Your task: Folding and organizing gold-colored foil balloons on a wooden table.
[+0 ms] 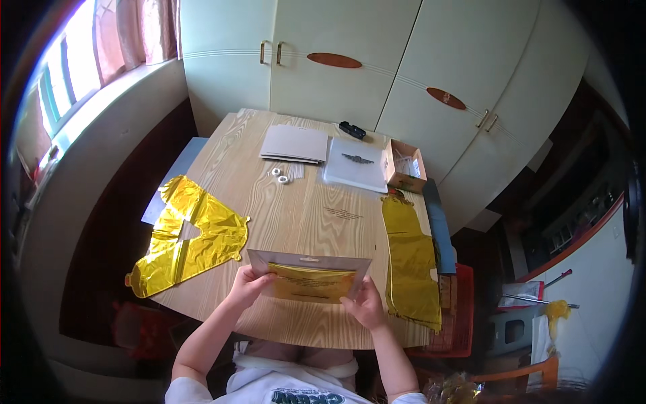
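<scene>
A clear flat packet [313,285] with a hang hole in its top edge is held up over the table's near edge. Something folded and gold-yellow shows inside it, with small dark print on it. My left hand [250,288] pinches its left edge, thumb on the front. At its lower right edge, my right hand [365,306] grips it the same way. To the left lies a flat, uninflated gold foil balloon [219,239], partly over the table edge. A folded sheet of gold foil [409,259] lies along the right edge.
Toward the back of the table [296,215] are stacked grey boards [293,143], white tape rolls [280,176], clear plastic sleeves [346,174], a black object [352,130] and an open wooden box [406,180]. A red crate [464,306] stands beside the right edge. Cabinets [330,87] rise behind.
</scene>
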A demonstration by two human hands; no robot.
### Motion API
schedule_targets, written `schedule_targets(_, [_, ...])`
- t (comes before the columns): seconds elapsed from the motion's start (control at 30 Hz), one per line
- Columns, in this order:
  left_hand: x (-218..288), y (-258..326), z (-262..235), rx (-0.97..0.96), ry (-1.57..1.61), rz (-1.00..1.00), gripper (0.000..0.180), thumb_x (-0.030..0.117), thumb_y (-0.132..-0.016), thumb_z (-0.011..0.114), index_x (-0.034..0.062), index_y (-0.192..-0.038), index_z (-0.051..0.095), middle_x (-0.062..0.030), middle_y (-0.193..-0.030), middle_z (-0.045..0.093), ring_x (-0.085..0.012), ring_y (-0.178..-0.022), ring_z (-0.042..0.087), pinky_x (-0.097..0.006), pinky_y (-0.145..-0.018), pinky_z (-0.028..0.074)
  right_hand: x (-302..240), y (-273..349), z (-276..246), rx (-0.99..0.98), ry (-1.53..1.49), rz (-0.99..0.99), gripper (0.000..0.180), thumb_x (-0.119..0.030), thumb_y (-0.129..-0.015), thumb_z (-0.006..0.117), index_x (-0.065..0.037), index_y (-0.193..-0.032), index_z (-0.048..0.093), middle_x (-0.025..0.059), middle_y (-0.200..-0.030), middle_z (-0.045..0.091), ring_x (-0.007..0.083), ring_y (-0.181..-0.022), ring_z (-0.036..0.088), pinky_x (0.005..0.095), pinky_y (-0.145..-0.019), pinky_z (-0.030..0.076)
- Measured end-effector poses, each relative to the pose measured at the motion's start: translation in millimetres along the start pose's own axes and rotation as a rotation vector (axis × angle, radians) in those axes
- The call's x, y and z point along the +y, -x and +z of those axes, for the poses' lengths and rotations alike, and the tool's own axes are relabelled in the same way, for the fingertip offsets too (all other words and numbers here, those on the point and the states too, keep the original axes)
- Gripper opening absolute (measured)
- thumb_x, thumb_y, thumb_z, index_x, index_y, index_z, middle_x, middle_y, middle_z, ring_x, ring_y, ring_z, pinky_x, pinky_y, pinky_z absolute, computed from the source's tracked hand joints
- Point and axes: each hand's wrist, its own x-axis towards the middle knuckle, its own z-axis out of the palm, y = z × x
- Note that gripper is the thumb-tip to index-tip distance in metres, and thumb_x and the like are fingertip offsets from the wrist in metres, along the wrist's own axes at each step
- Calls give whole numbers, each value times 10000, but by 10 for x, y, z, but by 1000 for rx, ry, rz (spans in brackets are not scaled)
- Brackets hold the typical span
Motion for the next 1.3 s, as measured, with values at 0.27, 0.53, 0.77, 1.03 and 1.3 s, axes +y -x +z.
schedule_targets(0.27, [188, -87, 59, -98, -101, 147, 474, 62, -771, 739, 17, -1198, 538, -109, -1121, 644, -175, -1074, 598, -316, -907, 477, -59, -53, -34, -85, 101, 255, 432, -54, -793, 746, -14, -1152, 509, 70, -1131, 615, 126, -1067, 565, 290, -901, 465])
schedule_targets(0.53, [-30, -121, 131, 12, -195, -59, 372, 35, -870, 655, 3, -1208, 503, -40, -1049, 637, -57, -886, 594, -239, -770, 498, -10, -52, -146, -30, 231, 286, 420, -132, -830, 730, -7, -1184, 541, 84, -1080, 642, 135, -999, 584, 286, -838, 483])
schedule_targets(0.77, [18, -74, 282, 135, -1102, 118, 658, 114, -779, 654, 8, -1367, 376, -247, -1347, 418, -363, -1280, 398, -446, -1039, 365, 97, 89, -133, 153, 807, 215, 685, -215, -819, 705, 36, -1358, 365, 231, -1337, 406, 313, -1113, 534, 397, -927, 462])
schedule_targets(1.03, [-170, 74, 939, -193, -1628, 190, 611, 341, -890, 543, -5, -1372, 399, -184, -1444, 385, -311, -1381, 309, -463, -1121, 240, 170, 54, -50, -513, 1454, -194, 669, -382, -893, 545, 1, -1406, 350, 183, -1482, 314, 328, -1395, 264, 497, -1136, 175])
schedule_targets(1.3, [-370, 66, 951, -140, -1671, 19, 734, 497, -895, 461, -34, -1393, 364, -237, -1457, 336, -341, -1392, 272, -454, -1142, 185, 280, 12, -91, -607, 1479, -76, 785, -474, -843, 536, 11, -1422, 321, 195, -1496, 281, 347, -1400, 236, 487, -1143, 169])
